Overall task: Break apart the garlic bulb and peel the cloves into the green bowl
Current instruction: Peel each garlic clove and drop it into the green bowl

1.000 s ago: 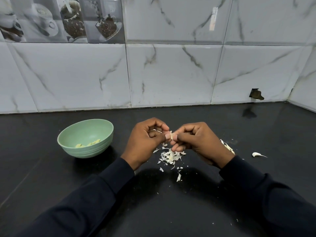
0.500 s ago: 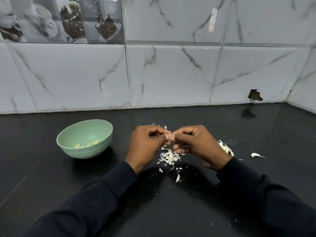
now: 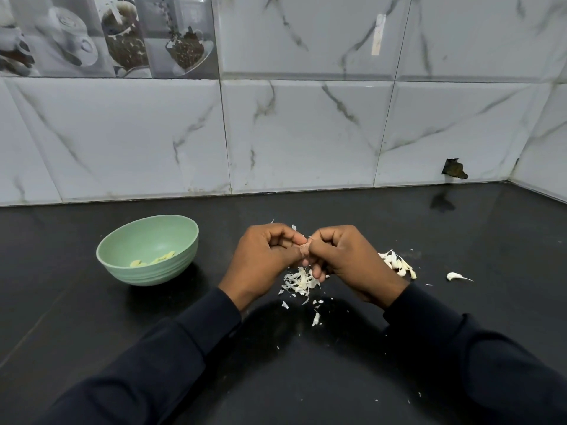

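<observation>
Two hands meet over the black tabletop [image 3: 306, 378], to the right of the green bowl [image 3: 147, 276]. The left hand [image 3: 264, 256] and the right hand [image 3: 346, 259] both have their fingers curled, and each pinches the same small garlic clove [image 3: 305, 248] between thumb and fingertips. The clove shows a pinkish skin and is mostly hidden by the fingers, so how much skin remains cannot be told. The bowl stands upright on the tabletop, apart from the left hand, and holds a few pale yellow peeled cloves [image 3: 156, 258] at its bottom. A loose heap of white skin scraps [image 3: 299, 281] lies on the tabletop right of the bowl, directly under the hands, with smaller flakes scattered on its near side. Farther right of the bowl, partly behind the right wrist, lies a cluster of white cloves [image 3: 397, 263]. One single clove [image 3: 455, 276] lies farther right again, apart from the cluster. Both forearms wear dark sleeves [image 3: 171, 357]. A marbled grey tiled wall [image 3: 306, 133] rises behind the bowl.
</observation>
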